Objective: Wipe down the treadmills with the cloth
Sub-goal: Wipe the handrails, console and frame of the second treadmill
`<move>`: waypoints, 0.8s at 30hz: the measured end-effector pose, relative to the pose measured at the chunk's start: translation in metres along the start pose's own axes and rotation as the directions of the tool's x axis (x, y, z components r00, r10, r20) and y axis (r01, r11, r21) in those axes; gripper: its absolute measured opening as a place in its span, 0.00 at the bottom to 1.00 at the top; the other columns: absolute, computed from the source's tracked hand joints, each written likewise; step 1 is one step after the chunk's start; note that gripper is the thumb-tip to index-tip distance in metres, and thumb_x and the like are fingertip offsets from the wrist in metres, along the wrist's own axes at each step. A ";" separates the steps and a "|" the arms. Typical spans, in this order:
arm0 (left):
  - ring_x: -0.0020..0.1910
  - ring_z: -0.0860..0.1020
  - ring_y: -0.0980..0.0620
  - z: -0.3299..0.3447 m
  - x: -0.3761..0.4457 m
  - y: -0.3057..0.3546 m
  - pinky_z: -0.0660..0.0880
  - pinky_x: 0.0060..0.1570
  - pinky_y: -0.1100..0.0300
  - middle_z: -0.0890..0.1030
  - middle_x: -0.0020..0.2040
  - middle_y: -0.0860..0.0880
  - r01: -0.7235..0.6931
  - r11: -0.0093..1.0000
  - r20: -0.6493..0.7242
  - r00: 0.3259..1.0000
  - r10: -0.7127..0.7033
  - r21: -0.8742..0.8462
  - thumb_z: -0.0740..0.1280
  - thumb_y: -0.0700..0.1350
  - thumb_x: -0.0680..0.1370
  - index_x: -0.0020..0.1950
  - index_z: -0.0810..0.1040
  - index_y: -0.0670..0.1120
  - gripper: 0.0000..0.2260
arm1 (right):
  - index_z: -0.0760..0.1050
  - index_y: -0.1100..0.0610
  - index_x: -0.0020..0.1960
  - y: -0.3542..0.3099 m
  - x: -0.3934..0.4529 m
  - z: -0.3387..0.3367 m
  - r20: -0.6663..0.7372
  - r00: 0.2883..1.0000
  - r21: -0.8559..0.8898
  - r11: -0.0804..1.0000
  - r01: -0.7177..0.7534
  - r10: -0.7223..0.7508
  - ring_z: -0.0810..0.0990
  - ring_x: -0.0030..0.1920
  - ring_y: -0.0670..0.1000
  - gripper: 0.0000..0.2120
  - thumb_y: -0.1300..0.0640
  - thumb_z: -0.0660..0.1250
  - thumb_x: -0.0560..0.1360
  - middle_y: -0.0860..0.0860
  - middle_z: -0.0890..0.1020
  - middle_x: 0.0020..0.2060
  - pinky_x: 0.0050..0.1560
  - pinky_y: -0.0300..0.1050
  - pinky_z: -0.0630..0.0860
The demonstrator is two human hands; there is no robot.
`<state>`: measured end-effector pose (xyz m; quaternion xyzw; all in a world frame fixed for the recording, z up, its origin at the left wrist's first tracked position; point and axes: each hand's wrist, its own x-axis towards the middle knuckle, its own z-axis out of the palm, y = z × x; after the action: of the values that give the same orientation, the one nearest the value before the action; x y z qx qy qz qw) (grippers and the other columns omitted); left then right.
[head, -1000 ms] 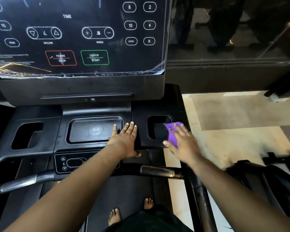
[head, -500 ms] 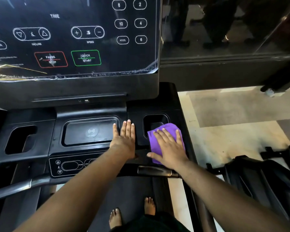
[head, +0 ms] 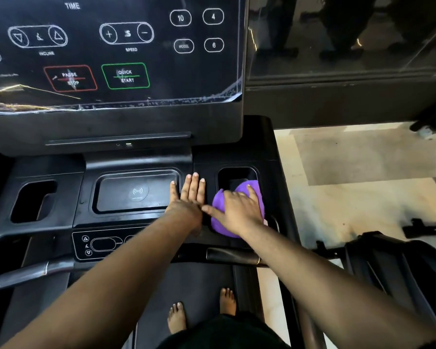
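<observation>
Since half a second ago the right hand (head: 239, 212) has bunched the cloth (head: 220, 210) and pushed it a little farther up the console (head: 61, 197), so its far edge now hangs over the near lip of the right cup well (head: 237, 176); before, the cloth lay flatter and wholly on the near side of that well.

Going left to right: the left cup well (head: 33, 200) sits near the console's left edge, untouched. Next comes the charging pad (head: 136, 191) in the middle recess. Just right of it the left hand (head: 189, 197) lies flat on the ridge between pad and right well, fingers (head: 194, 185) straight and together, holding nothing and pointing away from the person; it looks like a brace. Its wrist is touched by the right thumb, or nearly so; I cannot tell which.

Then the cloth, a purple mound at the console's right side, pressed under the right hand, whose fingers spread and curl loosely over it and seem to gather it rather than lie straight. It lies directly beneath those fingers, its long axis running from the console's near edge toward the well.

What the coming stroke turns on: the well opens just beyond the right fingertips, away from the person, so this hand is plainly the nearer one. A short push forward and down would probably carry the cloth into the well. The well's far wall is in shadow, so its depth cannot be judged.
</observation>
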<state>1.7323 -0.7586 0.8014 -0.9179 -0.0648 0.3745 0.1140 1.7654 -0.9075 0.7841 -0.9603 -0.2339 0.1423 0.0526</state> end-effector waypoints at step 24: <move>0.76 0.25 0.40 0.011 0.010 -0.003 0.37 0.74 0.29 0.21 0.75 0.40 -0.068 0.996 -0.084 0.994 0.063 -0.057 0.60 0.45 0.81 0.70 0.20 0.41 0.44 | 0.46 0.48 0.84 0.085 -0.001 0.004 -0.046 0.998 -0.007 0.999 -0.038 0.037 0.39 0.82 0.49 0.53 0.18 0.34 0.68 0.47 0.41 0.83 0.78 0.68 0.43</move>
<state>1.7311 -0.7522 0.7878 -0.9371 -0.0409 0.3381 0.0768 1.8003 -0.9830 0.7659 -0.9678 -0.2151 0.1202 0.0517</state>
